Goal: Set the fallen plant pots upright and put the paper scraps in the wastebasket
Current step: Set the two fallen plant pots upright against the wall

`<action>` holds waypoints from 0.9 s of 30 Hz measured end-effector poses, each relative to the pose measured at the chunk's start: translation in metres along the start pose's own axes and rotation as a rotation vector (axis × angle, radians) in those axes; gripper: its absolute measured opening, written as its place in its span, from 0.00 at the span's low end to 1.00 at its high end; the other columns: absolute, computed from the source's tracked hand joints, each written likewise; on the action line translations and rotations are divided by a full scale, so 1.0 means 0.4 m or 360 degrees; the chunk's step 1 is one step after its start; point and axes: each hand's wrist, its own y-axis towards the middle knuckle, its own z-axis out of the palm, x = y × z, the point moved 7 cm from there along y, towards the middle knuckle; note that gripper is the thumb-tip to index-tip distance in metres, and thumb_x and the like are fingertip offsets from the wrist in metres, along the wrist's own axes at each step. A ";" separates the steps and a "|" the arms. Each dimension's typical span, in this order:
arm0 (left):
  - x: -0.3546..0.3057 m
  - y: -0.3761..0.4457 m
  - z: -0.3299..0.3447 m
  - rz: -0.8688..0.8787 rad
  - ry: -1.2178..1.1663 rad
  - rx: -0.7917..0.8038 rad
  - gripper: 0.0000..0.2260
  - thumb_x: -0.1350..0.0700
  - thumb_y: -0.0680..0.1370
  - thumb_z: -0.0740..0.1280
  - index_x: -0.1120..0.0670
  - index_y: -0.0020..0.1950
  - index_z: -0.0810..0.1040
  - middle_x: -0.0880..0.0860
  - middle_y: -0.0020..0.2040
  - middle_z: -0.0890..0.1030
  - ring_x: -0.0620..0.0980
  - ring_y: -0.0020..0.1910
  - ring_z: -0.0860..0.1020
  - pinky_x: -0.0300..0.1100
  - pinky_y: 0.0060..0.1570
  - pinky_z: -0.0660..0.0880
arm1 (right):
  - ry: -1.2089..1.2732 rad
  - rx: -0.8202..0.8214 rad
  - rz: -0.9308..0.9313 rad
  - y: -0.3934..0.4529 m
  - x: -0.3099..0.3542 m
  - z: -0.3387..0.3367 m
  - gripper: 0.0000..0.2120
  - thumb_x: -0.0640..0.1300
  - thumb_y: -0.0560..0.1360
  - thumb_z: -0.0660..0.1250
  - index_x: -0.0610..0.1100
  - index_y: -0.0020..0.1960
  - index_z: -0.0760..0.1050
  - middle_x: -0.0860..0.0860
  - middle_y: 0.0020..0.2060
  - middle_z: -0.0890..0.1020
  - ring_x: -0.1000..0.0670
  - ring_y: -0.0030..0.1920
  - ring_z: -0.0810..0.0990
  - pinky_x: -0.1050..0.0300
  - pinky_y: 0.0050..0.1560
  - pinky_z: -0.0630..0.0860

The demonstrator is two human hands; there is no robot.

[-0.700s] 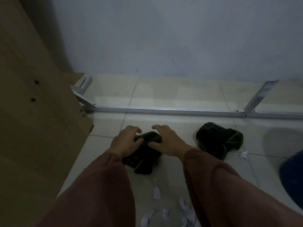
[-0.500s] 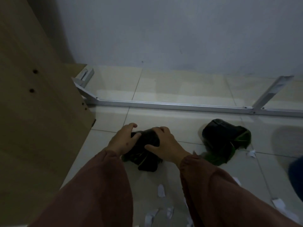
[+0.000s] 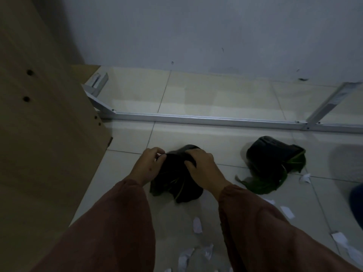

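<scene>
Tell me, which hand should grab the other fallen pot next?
The right hand, probably. The second fallen pot lies on its side to the right, nearer that hand than the left hand. Both hands now grip the first pot.

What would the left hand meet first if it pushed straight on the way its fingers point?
The left hand already grips the near plant pot; its fingers point toward the right hand on the pot's other side, probably next in line, though depth is unclear.

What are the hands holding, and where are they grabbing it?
Both hands grip the nearer fallen plant pot by its far, upper end: the left hand on its left side, the right hand on its right.
</scene>
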 end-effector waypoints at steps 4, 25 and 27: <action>-0.002 0.008 -0.015 -0.0002 -0.0183 0.0035 0.10 0.57 0.77 0.61 0.60 0.54 0.77 0.63 0.53 0.78 0.57 0.50 0.78 0.50 0.53 0.76 | 0.0126 -0.0090 -0.0025 0.029 -0.006 -0.025 0.13 0.38 0.77 0.60 0.39 0.61 0.73 0.41 0.60 0.78 0.41 0.60 0.74 0.58 0.64 0.65; 0.167 0.004 -0.032 -0.0783 -0.0698 -0.0093 0.26 0.41 0.79 0.46 0.56 0.69 0.61 0.60 0.69 0.68 0.58 0.65 0.69 0.53 0.66 0.64 | 0.1450 -0.0124 0.0631 0.028 -0.174 0.049 0.12 0.43 0.80 0.54 0.52 0.46 0.75 0.54 0.45 0.78 0.54 0.45 0.76 0.55 0.30 0.78; 0.185 -0.014 -0.015 -0.0924 -0.0755 -0.0038 0.27 0.41 0.79 0.45 0.58 0.67 0.65 0.61 0.64 0.73 0.58 0.58 0.73 0.51 0.59 0.66 | 0.1489 -0.0145 0.0670 0.026 -0.183 0.056 0.12 0.43 0.80 0.54 0.52 0.45 0.74 0.54 0.45 0.77 0.54 0.46 0.76 0.55 0.27 0.78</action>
